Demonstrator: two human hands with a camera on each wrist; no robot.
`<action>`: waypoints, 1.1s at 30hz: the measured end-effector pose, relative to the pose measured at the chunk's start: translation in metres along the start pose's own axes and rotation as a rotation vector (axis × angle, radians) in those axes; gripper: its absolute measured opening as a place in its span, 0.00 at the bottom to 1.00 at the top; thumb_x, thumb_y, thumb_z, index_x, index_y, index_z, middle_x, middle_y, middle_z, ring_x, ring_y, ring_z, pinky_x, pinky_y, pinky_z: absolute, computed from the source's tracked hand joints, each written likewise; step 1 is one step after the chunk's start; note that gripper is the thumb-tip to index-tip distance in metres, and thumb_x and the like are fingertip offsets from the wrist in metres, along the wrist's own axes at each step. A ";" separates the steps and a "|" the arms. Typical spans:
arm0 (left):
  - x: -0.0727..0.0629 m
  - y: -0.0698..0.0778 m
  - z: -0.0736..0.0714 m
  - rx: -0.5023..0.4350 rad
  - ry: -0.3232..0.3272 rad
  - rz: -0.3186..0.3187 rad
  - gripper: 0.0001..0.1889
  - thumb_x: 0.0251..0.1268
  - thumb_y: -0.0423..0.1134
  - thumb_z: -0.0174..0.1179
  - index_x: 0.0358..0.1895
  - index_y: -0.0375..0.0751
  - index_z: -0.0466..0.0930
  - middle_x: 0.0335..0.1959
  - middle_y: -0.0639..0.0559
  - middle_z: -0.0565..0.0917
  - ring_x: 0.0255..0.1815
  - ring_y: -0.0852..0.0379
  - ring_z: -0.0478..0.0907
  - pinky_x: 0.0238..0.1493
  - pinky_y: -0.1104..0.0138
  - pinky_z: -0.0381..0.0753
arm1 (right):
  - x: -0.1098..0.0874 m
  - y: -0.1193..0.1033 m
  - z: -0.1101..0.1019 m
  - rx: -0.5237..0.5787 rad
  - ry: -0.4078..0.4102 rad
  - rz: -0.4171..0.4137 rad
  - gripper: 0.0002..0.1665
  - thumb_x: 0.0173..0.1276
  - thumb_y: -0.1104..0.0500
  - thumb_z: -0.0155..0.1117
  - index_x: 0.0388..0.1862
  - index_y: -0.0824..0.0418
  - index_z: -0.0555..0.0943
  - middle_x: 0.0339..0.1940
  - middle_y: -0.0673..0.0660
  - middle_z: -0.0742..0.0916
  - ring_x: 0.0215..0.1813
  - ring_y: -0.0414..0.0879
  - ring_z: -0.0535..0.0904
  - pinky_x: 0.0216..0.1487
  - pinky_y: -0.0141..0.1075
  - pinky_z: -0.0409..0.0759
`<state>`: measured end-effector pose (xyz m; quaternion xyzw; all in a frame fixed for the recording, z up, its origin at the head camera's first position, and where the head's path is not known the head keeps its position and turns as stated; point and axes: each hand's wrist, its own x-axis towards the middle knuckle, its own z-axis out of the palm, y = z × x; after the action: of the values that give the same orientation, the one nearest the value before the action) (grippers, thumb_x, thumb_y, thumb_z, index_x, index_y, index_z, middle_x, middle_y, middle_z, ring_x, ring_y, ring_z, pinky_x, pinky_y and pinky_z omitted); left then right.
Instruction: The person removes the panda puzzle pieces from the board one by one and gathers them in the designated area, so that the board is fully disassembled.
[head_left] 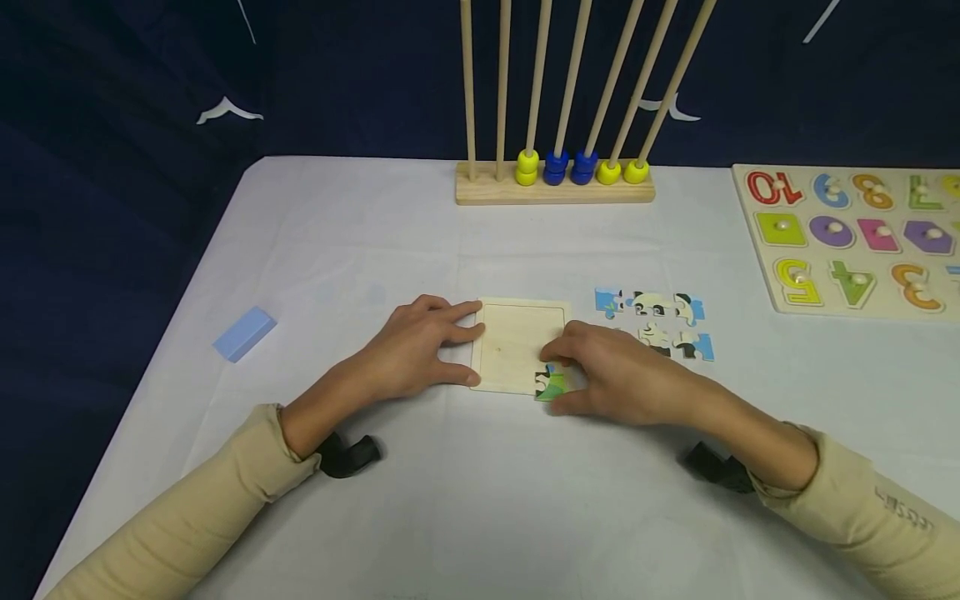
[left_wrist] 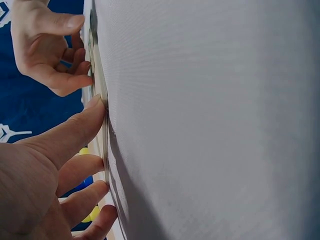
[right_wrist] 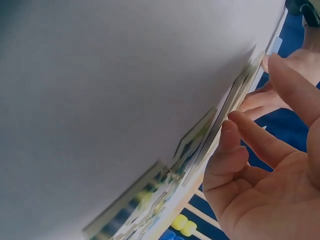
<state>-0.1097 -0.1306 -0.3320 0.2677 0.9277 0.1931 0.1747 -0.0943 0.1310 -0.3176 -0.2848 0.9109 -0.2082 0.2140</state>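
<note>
A shallow square wooden puzzle tray lies on the white cloth, mostly bare inside. Along its left edge rest the fairly straight fingers and thumb of my left hand. At its near right corner sits a green, black and white jigsaw piece, slightly overhanging the near rim. My right hand is spread around that piece, index fingertip by its far side and thumb near its close side. To the right, several panda jigsaw pieces lie loose in two rows, partly hidden by the right hand.
A wooden bead counter with tall rods stands at the back. At the right lies a number and shape peg board. A blue block rests at the left. Dark wrist straps show below both forearms.
</note>
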 end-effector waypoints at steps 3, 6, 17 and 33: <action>0.000 0.000 0.000 0.001 -0.001 0.000 0.34 0.58 0.53 0.71 0.68 0.46 0.74 0.76 0.54 0.62 0.70 0.46 0.60 0.66 0.45 0.57 | 0.000 -0.001 0.001 -0.031 -0.007 -0.007 0.31 0.54 0.53 0.80 0.57 0.61 0.82 0.41 0.49 0.79 0.39 0.44 0.73 0.39 0.37 0.73; 0.000 0.001 -0.001 0.003 -0.001 -0.001 0.34 0.58 0.53 0.71 0.68 0.46 0.74 0.76 0.54 0.62 0.70 0.46 0.60 0.66 0.45 0.57 | -0.001 -0.001 0.003 -0.059 0.002 -0.021 0.30 0.54 0.56 0.80 0.56 0.60 0.83 0.43 0.50 0.79 0.40 0.44 0.73 0.41 0.38 0.73; 0.001 0.001 0.000 -0.003 0.001 -0.005 0.34 0.58 0.53 0.71 0.67 0.46 0.74 0.76 0.54 0.62 0.70 0.46 0.60 0.66 0.46 0.57 | -0.002 -0.002 0.005 -0.054 0.028 -0.039 0.30 0.55 0.60 0.79 0.57 0.61 0.80 0.44 0.50 0.80 0.40 0.44 0.73 0.44 0.40 0.73; 0.001 0.000 0.001 0.002 0.006 0.001 0.34 0.58 0.52 0.71 0.67 0.46 0.75 0.75 0.54 0.63 0.70 0.46 0.61 0.66 0.46 0.58 | -0.003 -0.001 0.006 -0.020 0.060 -0.022 0.24 0.52 0.63 0.80 0.47 0.61 0.81 0.40 0.49 0.78 0.39 0.45 0.72 0.42 0.38 0.73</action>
<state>-0.1099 -0.1303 -0.3328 0.2680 0.9282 0.1930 0.1717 -0.0888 0.1301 -0.3209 -0.2907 0.9158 -0.2097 0.1813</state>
